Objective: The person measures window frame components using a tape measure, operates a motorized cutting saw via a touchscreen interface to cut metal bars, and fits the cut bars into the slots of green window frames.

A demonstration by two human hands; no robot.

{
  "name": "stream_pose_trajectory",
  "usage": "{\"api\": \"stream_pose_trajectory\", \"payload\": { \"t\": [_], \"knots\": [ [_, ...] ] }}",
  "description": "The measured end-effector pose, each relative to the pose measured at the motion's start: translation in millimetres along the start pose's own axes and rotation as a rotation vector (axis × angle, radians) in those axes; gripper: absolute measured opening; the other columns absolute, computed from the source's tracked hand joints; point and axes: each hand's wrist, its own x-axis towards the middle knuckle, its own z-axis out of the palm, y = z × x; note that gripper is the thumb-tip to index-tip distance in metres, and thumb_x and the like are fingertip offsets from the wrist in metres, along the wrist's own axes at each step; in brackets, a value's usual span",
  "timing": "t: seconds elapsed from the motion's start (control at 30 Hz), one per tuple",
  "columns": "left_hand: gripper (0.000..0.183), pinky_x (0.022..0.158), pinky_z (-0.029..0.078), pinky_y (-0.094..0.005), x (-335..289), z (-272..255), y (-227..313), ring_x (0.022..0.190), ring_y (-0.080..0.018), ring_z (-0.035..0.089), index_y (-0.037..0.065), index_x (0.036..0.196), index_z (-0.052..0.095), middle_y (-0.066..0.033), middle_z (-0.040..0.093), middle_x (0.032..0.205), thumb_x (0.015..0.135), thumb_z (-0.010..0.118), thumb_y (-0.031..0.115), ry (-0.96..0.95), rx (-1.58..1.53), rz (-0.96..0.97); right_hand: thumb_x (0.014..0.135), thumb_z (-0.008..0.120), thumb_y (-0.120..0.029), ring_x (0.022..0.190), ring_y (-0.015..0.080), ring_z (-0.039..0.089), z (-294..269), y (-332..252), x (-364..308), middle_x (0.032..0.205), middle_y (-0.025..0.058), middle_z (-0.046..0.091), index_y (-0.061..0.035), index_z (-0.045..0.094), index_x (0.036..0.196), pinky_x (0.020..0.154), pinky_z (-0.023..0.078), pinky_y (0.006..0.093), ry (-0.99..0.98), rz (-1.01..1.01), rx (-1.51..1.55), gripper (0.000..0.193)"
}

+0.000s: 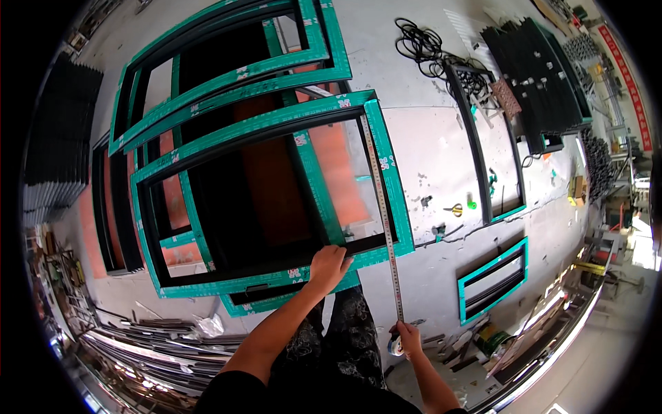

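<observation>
A large black window frame with green protective film [386, 155] lies before me on top of other frames. My left hand [329, 268] is closed over its near bar, right of the middle. In my right hand [409, 339] is a tape measure [395, 345], held out past the frame's near right corner. The drawn-out blade [395, 283] crosses the near bar and runs along the right bar toward the far corner. How its far end is fixed there is too small to tell.
More green-filmed frames [227, 86] are stacked beyond. Right on the floor are a small frame [494, 279], scissors [454, 210], a green tape roll [472, 205], a tall black frame [483, 159] and coiled black cable [420, 48]. Long metal profiles [152, 352] lie at the near left.
</observation>
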Motion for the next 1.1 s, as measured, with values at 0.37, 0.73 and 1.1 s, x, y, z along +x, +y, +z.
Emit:
{"api": "stream_pose_trajectory", "payload": {
  "t": [0.37, 0.73, 1.1],
  "knots": [
    [0.030, 0.073, 0.053, -0.0409, -0.8, 22.5, -7.2, 0.087, -0.0267, 0.062, 0.005, 0.098, 0.066, -0.0090, 0.063, 0.094, 0.093, 0.059, 0.034, 0.020, 0.268, 0.114, 0.096, 0.058, -0.029, 0.057, 0.0064, 0.049, 15.2, 6.7, 69.7, 0.064, -0.0031, 0.055, -0.0010, 0.068, 0.080, 0.053, 0.037, 0.0243, -0.039, -0.062, 0.066, 0.034],
    [0.026, 0.069, 0.051, -0.0382, 5.1, 22.9, -1.1, 0.081, -0.0267, 0.061, 0.006, 0.091, 0.065, -0.0075, 0.062, 0.089, 0.085, 0.063, 0.031, 0.083, 0.260, 0.121, 0.097, 0.056, -0.030, 0.065, 0.0062, 0.050, -6.9, -6.2, 79.0, 0.067, -0.0021, 0.056, -0.0002, 0.069, 0.081, 0.060, 0.039, 0.0234, -0.092, -0.036, 0.078, 0.036],
    [0.024, 0.068, 0.050, -0.0381, 5.6, 24.1, -1.5, 0.080, -0.0271, 0.061, 0.006, 0.090, 0.064, -0.0081, 0.062, 0.089, 0.084, 0.063, 0.029, 0.098, 0.288, 0.131, 0.098, 0.055, -0.030, 0.057, 0.0044, 0.047, -8.0, -52.1, 101.3, 0.065, -0.0021, 0.055, -0.0013, 0.067, 0.077, 0.051, 0.035, 0.0223, -0.083, -0.091, 0.116, 0.037]
  ]
}}
